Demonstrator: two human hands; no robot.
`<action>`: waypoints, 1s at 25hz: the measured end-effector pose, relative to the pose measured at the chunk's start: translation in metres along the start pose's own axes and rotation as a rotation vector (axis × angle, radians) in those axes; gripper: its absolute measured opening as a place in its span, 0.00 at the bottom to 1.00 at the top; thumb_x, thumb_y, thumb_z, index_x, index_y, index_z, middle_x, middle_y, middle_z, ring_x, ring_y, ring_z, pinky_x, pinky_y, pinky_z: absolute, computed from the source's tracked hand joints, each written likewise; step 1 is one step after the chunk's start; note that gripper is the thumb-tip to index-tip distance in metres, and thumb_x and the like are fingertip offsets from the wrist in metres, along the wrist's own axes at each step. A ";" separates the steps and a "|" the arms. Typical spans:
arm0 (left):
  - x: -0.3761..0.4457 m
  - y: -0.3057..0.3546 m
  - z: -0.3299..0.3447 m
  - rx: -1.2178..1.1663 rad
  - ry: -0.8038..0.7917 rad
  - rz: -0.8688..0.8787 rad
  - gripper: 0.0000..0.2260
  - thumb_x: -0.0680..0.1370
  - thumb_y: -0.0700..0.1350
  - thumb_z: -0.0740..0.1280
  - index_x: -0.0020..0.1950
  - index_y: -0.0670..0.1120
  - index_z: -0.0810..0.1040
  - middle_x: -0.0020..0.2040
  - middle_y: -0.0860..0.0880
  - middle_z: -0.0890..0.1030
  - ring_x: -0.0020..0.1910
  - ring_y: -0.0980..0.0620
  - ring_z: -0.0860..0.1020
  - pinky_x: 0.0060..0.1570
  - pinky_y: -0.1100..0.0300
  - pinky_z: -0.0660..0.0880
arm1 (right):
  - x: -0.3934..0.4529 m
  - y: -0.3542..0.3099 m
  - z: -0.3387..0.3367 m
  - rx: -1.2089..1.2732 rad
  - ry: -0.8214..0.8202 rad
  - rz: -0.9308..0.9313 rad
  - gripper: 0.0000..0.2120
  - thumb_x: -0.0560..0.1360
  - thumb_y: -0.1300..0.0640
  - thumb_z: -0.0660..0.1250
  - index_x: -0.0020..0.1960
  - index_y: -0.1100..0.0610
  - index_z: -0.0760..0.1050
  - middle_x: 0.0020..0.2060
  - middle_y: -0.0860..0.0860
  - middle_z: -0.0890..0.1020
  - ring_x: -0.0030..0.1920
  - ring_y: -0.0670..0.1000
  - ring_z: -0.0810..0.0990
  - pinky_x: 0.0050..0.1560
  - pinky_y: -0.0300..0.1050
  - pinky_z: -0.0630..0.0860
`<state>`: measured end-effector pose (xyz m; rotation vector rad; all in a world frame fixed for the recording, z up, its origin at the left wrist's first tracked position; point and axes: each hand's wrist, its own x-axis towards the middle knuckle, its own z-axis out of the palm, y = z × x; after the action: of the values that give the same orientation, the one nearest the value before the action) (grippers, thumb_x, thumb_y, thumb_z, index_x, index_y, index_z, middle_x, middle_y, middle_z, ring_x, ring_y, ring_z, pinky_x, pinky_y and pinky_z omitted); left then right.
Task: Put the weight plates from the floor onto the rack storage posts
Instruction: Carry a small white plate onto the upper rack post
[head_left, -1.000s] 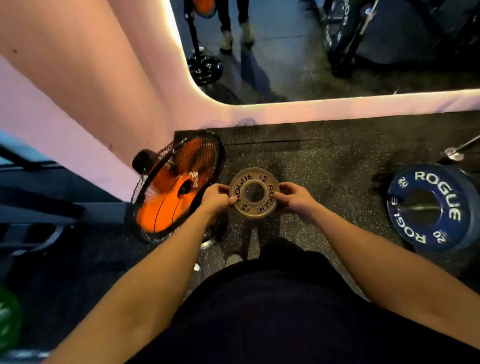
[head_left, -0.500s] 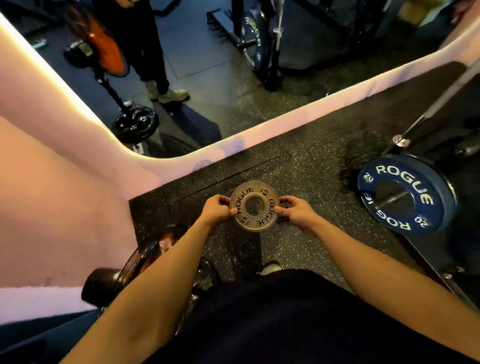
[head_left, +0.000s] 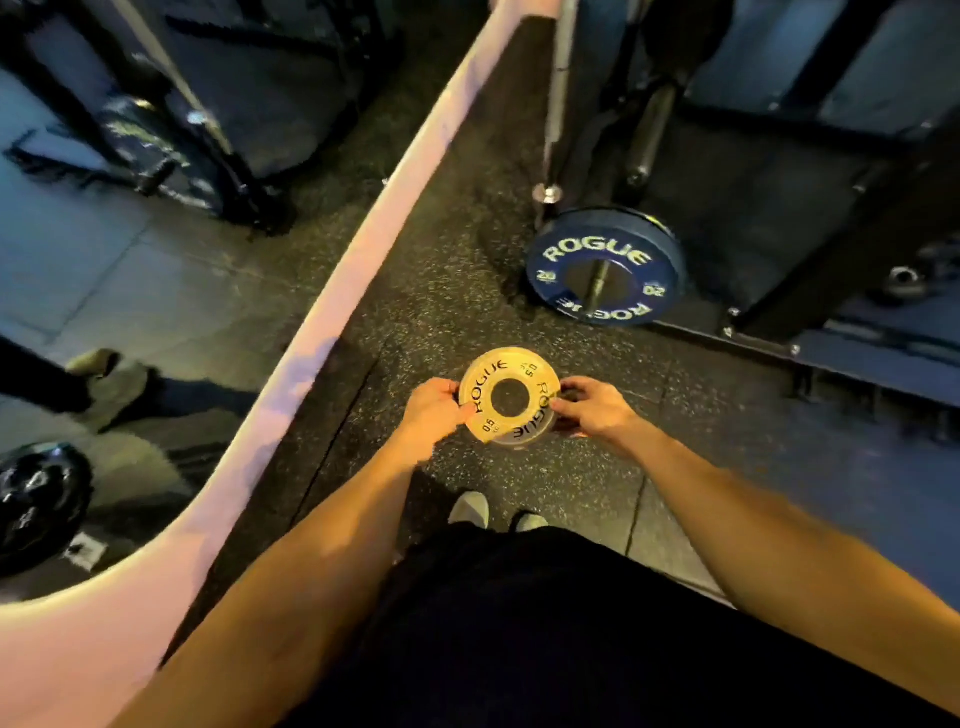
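I hold a small pale ROGUE weight plate (head_left: 509, 379) flat in front of my waist. A second small plate shows just under its lower right rim. My left hand (head_left: 436, 410) grips the left edge with curled fingers. My right hand (head_left: 592, 408) pinches the right edge. Ahead on the floor stands a blue ROGUE plate (head_left: 605, 265) marked 20, mounted on a bar end beside the black rack frame (head_left: 810, 270).
A pale lit mirror border (head_left: 332, 332) runs diagonally at left, with reflected floor, a fan base (head_left: 36, 504) and a person's shoe beyond it. A steel barbell (head_left: 553, 104) leans upright behind the blue plate. Dark speckled rubber floor lies underfoot.
My view has swung to the right: the orange fan has left the frame and the blue plate and rack now lie ahead. Both hands keep the same hold on the small plate.
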<state>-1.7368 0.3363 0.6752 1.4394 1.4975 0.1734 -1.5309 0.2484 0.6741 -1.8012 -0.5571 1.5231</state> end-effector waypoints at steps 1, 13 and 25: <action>0.010 0.010 0.005 0.054 -0.057 0.017 0.09 0.72 0.39 0.72 0.51 0.39 0.79 0.44 0.41 0.81 0.36 0.49 0.75 0.38 0.56 0.72 | -0.004 0.005 -0.007 0.037 0.059 0.004 0.18 0.75 0.67 0.66 0.64 0.63 0.70 0.47 0.58 0.80 0.34 0.50 0.80 0.26 0.39 0.78; 0.067 0.202 -0.002 0.288 -0.241 0.488 0.09 0.74 0.43 0.72 0.52 0.42 0.81 0.46 0.44 0.82 0.46 0.45 0.79 0.51 0.46 0.77 | -0.034 -0.091 -0.079 0.190 0.481 -0.299 0.10 0.75 0.66 0.67 0.55 0.63 0.74 0.49 0.61 0.79 0.46 0.56 0.79 0.49 0.55 0.80; -0.001 0.488 -0.100 -0.122 -0.127 0.939 0.16 0.71 0.37 0.74 0.58 0.41 0.77 0.53 0.41 0.82 0.51 0.45 0.80 0.52 0.51 0.78 | -0.148 -0.351 -0.178 0.101 0.650 -0.855 0.07 0.75 0.65 0.67 0.53 0.61 0.74 0.42 0.56 0.80 0.36 0.51 0.81 0.30 0.38 0.78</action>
<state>-1.4830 0.5227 1.0607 1.9070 0.5987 0.7089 -1.3505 0.3331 1.0441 -1.5383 -0.7544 0.3572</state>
